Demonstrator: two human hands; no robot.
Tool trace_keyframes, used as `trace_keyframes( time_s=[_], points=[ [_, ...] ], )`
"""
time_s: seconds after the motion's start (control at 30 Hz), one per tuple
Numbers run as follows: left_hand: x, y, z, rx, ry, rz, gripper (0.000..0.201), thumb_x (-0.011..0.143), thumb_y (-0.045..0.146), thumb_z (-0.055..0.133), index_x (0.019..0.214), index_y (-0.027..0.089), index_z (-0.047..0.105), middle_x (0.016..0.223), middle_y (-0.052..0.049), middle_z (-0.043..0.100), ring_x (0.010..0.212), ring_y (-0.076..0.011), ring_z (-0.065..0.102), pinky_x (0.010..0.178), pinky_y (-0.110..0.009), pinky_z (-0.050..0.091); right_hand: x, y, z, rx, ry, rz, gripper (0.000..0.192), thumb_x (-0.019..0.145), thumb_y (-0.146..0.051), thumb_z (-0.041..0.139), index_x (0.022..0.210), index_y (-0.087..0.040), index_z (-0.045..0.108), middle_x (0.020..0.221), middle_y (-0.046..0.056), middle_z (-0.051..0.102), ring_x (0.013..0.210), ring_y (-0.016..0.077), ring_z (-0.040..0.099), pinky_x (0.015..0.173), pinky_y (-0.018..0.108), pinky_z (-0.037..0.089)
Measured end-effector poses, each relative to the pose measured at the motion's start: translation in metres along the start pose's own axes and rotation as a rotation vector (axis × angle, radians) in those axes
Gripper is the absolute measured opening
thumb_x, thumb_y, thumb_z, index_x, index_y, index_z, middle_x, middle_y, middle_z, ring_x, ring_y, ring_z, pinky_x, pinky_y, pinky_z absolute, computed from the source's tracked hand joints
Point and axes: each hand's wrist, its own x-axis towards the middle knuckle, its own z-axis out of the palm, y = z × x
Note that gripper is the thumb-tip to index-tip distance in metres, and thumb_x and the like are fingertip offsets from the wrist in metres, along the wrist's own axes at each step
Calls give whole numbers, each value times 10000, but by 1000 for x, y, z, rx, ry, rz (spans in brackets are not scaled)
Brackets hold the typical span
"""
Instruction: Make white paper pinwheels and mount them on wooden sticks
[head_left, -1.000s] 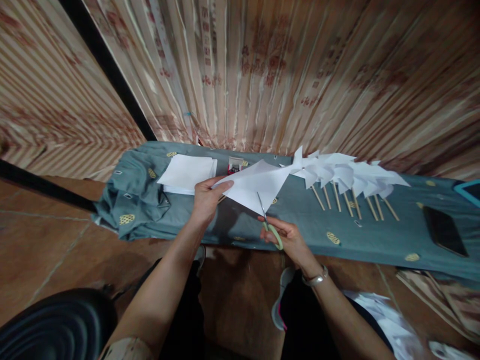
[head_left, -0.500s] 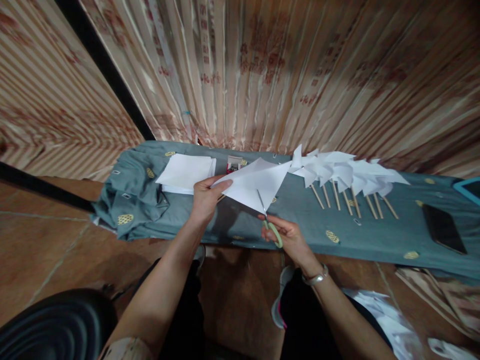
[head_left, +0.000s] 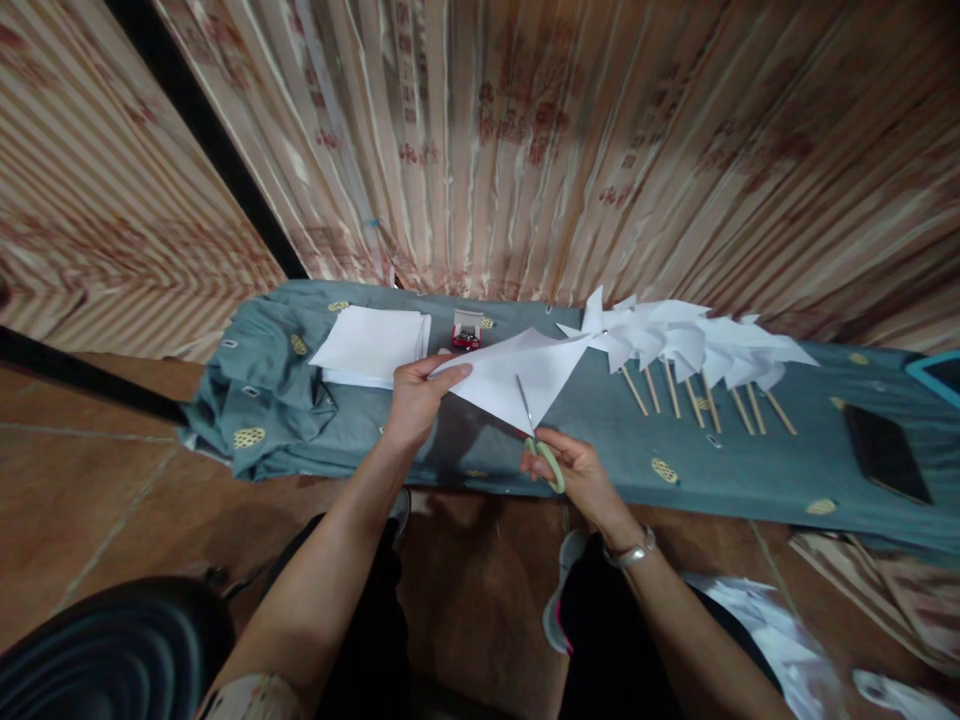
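Head view: left hand [head_left: 417, 398] tight on white paper [head_left: 499, 372], right hand [head_left: 579, 470] around scissors [head_left: 554, 466], curtain markings [head_left: 406, 66] illegible.

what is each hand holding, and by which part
Left hand: a white paper sheet, by its left corner. Right hand: green-handled metal scissors, by the handles.

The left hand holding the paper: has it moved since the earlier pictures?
Yes, slightly: the left hand has shifted to the right against the small red box, which now shows more fully.
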Motion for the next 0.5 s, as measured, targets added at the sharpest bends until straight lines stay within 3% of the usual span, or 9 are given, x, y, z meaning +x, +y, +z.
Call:
trace_keyframes(
  time_s=[0.13,0.37,0.5],
  points=[
    [0,-2,0,15,5,10,355,493,328,894,785,156,791,702,-14,718,658,-162,643,701,-307,513,0,-1,-1,-12,-18,-2,444,572,-512,868,828,-193,695,678,-5,666,583,96,543,559,241,472],
    [-1,0,1,7,3,22,340,489,331,894,762,157,790,673,-6,704,625,-150,632,708,-310,517,0,-1,-1,-1,-19,30,467,587,-478,873,927,-200,716,667,-17,653,568,98,541,555,251,477],
    [-2,-1,1,11,-1,9,342,488,324,898,766,156,790,665,-9,711,600,-142,624,669,-297,514,-1,-6,-1,-7,-30,27,434,581,-472,879,871,-196,711,675,-10,666,584,99,556,560,241,475]
  ],
)
